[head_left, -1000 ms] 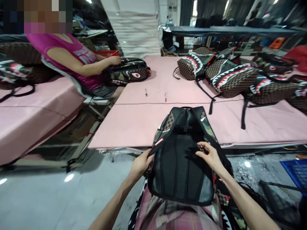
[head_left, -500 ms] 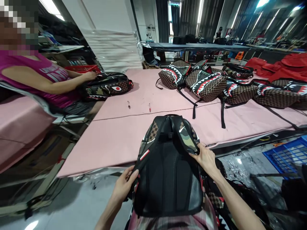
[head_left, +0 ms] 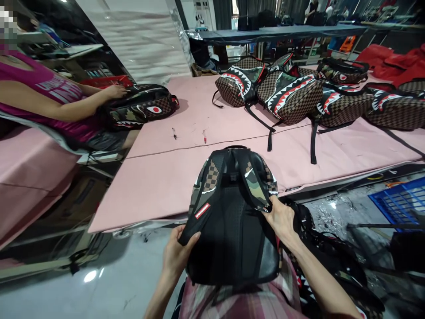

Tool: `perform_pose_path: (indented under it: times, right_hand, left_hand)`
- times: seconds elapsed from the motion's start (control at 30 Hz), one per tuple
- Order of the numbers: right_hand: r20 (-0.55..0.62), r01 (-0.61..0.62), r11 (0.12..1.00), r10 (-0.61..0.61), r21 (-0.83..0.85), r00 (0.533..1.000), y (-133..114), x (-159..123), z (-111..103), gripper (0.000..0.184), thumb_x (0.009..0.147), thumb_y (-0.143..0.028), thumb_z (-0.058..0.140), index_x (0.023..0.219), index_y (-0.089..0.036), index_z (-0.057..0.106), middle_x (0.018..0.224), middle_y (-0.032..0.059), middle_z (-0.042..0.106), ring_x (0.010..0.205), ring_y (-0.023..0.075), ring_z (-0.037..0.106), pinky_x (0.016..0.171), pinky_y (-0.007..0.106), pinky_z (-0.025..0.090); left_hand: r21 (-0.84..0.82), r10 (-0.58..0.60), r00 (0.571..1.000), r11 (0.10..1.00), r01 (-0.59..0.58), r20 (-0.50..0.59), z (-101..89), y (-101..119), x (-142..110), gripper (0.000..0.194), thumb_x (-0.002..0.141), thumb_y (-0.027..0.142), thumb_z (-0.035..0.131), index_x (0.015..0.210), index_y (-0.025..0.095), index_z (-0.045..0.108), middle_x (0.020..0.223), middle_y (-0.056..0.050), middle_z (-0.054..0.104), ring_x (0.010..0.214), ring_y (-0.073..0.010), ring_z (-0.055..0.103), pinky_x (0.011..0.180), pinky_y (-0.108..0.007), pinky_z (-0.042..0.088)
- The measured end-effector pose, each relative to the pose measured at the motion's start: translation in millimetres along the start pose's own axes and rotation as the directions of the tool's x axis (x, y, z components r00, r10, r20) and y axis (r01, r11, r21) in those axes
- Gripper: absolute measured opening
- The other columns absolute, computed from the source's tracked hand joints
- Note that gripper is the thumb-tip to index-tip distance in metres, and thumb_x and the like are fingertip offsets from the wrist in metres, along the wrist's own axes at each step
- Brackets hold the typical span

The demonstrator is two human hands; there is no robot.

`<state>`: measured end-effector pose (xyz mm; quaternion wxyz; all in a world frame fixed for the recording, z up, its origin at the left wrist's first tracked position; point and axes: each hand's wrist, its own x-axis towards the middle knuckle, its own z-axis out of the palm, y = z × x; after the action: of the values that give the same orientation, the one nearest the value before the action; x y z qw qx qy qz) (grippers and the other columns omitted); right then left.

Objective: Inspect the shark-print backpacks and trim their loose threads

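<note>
A black backpack (head_left: 229, 239) with checkered and camouflage panels rests on my lap, its padded back facing up and its top leaning at the pink table's edge. My left hand (head_left: 181, 250) pinches the left shoulder strap (head_left: 199, 215), which carries a small red-and-white label. On the other side, my right hand (head_left: 282, 219) is closed on the lower part of the right shoulder strap (head_left: 254, 184), beside the bag's edge. A small dark shiny piece shows at those fingertips; I cannot make out what it is.
Several shark-mouth backpacks (head_left: 288, 99) lie across the pink table (head_left: 149, 190), straps trailing. Two small tools (head_left: 205, 136) lie near its middle. At left, a seated person (head_left: 66, 99) handles another backpack (head_left: 142, 108). A blue crate (head_left: 401, 201) and more bags (head_left: 332, 257) are at right.
My right hand has moved from over the back panel onto the right strap. My left hand has shifted from the bag's side to pinch the left strap. The camera view has turned rightward.
</note>
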<state>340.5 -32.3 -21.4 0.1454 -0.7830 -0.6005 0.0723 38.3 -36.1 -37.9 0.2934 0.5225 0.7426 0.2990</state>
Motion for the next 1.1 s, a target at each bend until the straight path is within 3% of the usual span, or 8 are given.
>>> perform_pose_path:
  times: [0.17, 0.33, 0.47, 0.67, 0.8, 0.93, 1.1]
  right_hand:
    - [0.081, -0.077, 0.949, 0.055, 0.307, 0.995, 11, 8, 1, 0.029, 0.071, -0.047, 0.061, 0.082, -0.021, 0.056, 0.070, 0.0011, 0.064, 0.065, 0.0188, 0.059, 0.056, 0.024, 0.030]
    - [0.167, -0.143, 0.754, 0.045, 0.641, 0.985, 25, 14, 18, 0.029, 0.064, -0.044, 0.065, 0.069, -0.020, 0.051, 0.063, -0.0038, 0.052, 0.057, 0.0132, 0.046, 0.055, 0.024, 0.031]
    - [0.196, -0.187, 0.646, 0.058, 0.741, 0.979, 27, 14, 22, 0.029, 0.062, -0.041, 0.065, 0.063, -0.019, 0.047, 0.058, -0.0057, 0.043, 0.055, 0.0108, 0.037, 0.054, 0.024, 0.027]
    - [0.314, -0.308, 0.435, 0.060, 0.846, 0.947, 23, 11, 15, 0.024, 0.061, -0.037, 0.064, 0.068, -0.017, 0.052, 0.063, -0.0031, 0.051, 0.061, 0.0132, 0.044, 0.059, 0.025, 0.033]
    - [0.331, -0.314, 0.366, 0.017, 0.876, 0.944, 24, 11, 16, 0.022, 0.063, -0.036, 0.063, 0.069, -0.017, 0.055, 0.068, -0.0014, 0.056, 0.065, 0.0144, 0.049, 0.062, 0.026, 0.035]
    - [0.305, -0.287, 0.424, 0.027, 0.859, 0.952, 23, 8, 16, 0.021, 0.065, -0.036, 0.062, 0.070, -0.017, 0.055, 0.066, -0.0014, 0.056, 0.062, 0.0142, 0.049, 0.059, 0.025, 0.035]
    - [0.115, -0.094, 0.747, 0.023, 0.658, 0.993, 14, -3, 9, 0.018, 0.073, -0.036, 0.058, 0.079, -0.019, 0.059, 0.071, 0.0002, 0.063, 0.064, 0.0164, 0.056, 0.060, 0.025, 0.037]
  left_hand:
    - [0.069, 0.014, 0.999, 0.997, -0.016, 0.036, 5.2, 12, -12, 0.047, 0.059, 0.060, 0.058, 0.083, 0.020, 0.053, 0.075, -0.003, 0.063, 0.072, -0.0238, 0.060, 0.066, -0.034, 0.047]
    - [0.094, 0.001, 0.999, 0.996, -0.006, 0.051, 11.7, 16, -19, 0.046, 0.060, 0.058, 0.056, 0.085, 0.019, 0.054, 0.081, -0.005, 0.064, 0.076, -0.0252, 0.060, 0.069, -0.035, 0.047]
    - [0.101, 0.000, 0.999, 0.995, -0.006, 0.054, 12.7, 13, -18, 0.048, 0.060, 0.059, 0.055, 0.089, 0.020, 0.055, 0.082, -0.005, 0.064, 0.076, -0.0256, 0.060, 0.069, -0.035, 0.046]
    - [0.099, 0.020, 0.999, 0.995, -0.023, 0.039, 14.0, 13, -20, 0.048, 0.061, 0.059, 0.055, 0.089, 0.020, 0.056, 0.082, -0.005, 0.064, 0.076, -0.0256, 0.060, 0.069, -0.035, 0.046]
    - [0.116, 0.030, 0.999, 0.993, -0.034, 0.035, 16.0, 13, -20, 0.047, 0.062, 0.059, 0.054, 0.088, 0.020, 0.056, 0.082, -0.005, 0.064, 0.077, -0.0255, 0.060, 0.069, -0.035, 0.046]
    - [0.121, 0.036, 0.999, 0.992, -0.040, 0.030, 19.0, 9, -20, 0.048, 0.063, 0.059, 0.054, 0.090, 0.019, 0.056, 0.083, -0.005, 0.064, 0.078, -0.0252, 0.059, 0.071, -0.036, 0.046]
    - [0.118, 0.035, 0.999, 0.992, -0.039, 0.036, 21.5, 7, -21, 0.047, 0.064, 0.059, 0.054, 0.090, 0.019, 0.056, 0.085, -0.006, 0.064, 0.081, -0.0252, 0.059, 0.073, -0.037, 0.046]
